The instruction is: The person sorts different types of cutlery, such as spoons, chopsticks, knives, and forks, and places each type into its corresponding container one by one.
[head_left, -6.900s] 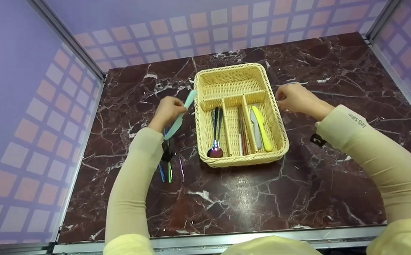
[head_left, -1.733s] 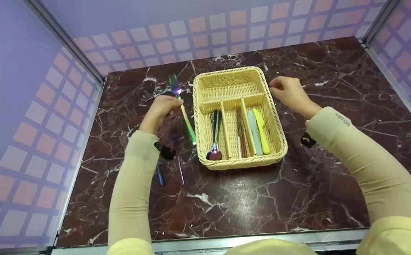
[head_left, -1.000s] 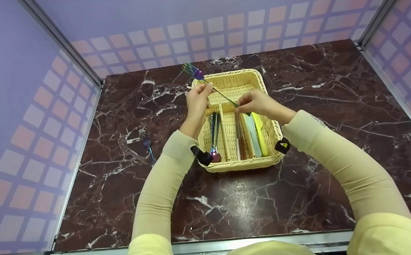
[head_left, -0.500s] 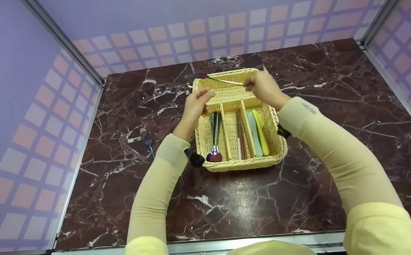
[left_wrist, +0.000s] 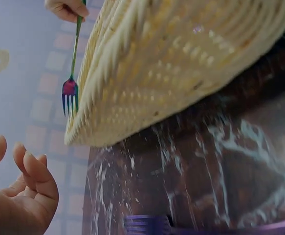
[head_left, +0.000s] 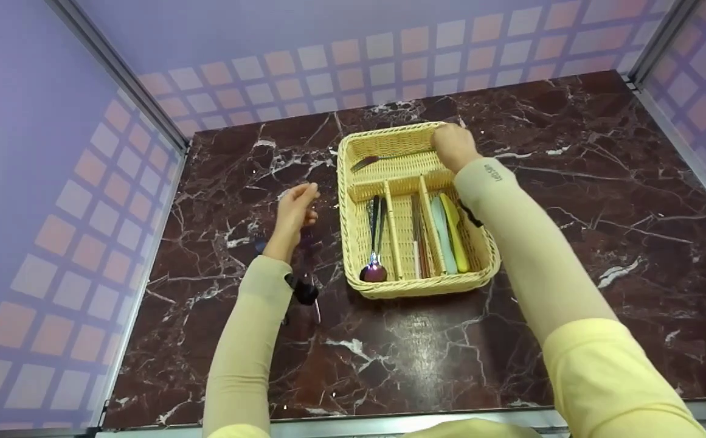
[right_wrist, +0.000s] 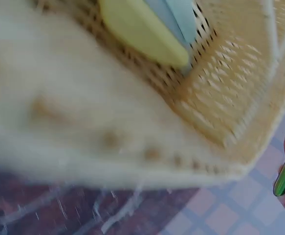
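My right hand (head_left: 453, 146) pinches a shiny rainbow-coloured fork (head_left: 367, 162) by its handle end, over the wide back compartment of a yellow wicker cutlery basket (head_left: 492, 258). In the left wrist view the fork's tines (left_wrist: 70, 100) point down beside the basket rim. The right wrist view shows the green handle tip (right_wrist: 283, 181) between thumb and fingers. My left hand (head_left: 295, 213) hangs left of the basket, holding nothing, its fingers loosely bent. Below it a purple fork (left_wrist: 147, 224) lies on the table.
The basket's front compartments hold spoons (head_left: 374, 271), chopsticks (head_left: 419, 249), and a teal knife (head_left: 444, 237) beside a yellow knife (head_left: 455, 234). A blue fork (head_left: 260, 244) lies partly behind my left hand on the dark marbled table (head_left: 547, 340). Panels wall the back and sides.
The left hand picked up the fork from the left, and the right hand took it over. The left hand then let go and moved back left, while the right lowered the fork toward the back compartment.
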Motion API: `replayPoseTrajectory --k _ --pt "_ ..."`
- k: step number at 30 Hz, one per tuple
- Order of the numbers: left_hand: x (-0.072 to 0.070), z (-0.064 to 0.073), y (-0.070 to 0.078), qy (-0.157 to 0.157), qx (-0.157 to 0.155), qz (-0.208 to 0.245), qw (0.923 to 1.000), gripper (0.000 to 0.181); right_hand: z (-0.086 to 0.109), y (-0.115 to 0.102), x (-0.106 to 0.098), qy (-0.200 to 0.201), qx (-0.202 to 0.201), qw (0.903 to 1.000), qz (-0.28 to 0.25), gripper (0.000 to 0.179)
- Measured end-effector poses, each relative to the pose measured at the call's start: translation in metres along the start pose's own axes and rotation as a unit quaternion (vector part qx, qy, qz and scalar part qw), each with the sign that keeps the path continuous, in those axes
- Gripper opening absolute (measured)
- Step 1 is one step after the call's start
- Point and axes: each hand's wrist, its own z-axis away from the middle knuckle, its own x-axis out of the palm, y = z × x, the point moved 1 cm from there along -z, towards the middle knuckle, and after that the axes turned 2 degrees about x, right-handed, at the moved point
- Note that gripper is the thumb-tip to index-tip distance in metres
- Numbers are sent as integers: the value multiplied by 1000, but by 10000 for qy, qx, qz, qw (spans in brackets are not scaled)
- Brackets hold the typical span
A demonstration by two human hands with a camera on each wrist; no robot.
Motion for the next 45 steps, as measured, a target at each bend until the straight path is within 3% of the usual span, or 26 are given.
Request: replayPoseTrajectory --k 3,7,11,17,24,27,32,35,37,39,45 --pt "-9 -2 -9 113 116 -65 9998 40 -3 -1 13 -96 -76 9999 -19 16" --pt "-18 -5 -19 151 198 -4 9997 40 -4 -4 23 -9 -289 9990 355 15" --pt "-22 -1 -17 272 -4 -190 9994 41 -5 -9 25 -54 -345 9968 722 15" --pt "-25 1 -16 220 -281 -178 9992 44 -5 -16 25 -728 -174 9934 865 23" --pt "-33 -8 -21 317 -277 -253 9988 48 -7 -15 23 -734 -53 9942 784 23" --pt "-34 -10 -22 334 -284 -273 9987 49 -9 -13 19 -757 -13 9952 616 22" --pt "-35 -8 -21 167 -270 -445 9985 49 -9 -7 2 -551 -170 9983 -104 26" --pt "-39 -4 -23 -18 -252 -995 9947 45 0 -7 -21 -182 -364 9948 -938 33" --pt "-42 1 -25 -193 -235 -1596 9867 41 12 -8 -40 187 -502 9866 -1541 31" --pt "-45 8 -28 -377 -213 -2391 9700 37 28 -7 -58 614 -650 9718 -2181 27" --pt "-38 28 -41 -955 -147 -4471 8892 28 78 7 -89 1983 -795 9169 -3370 21"
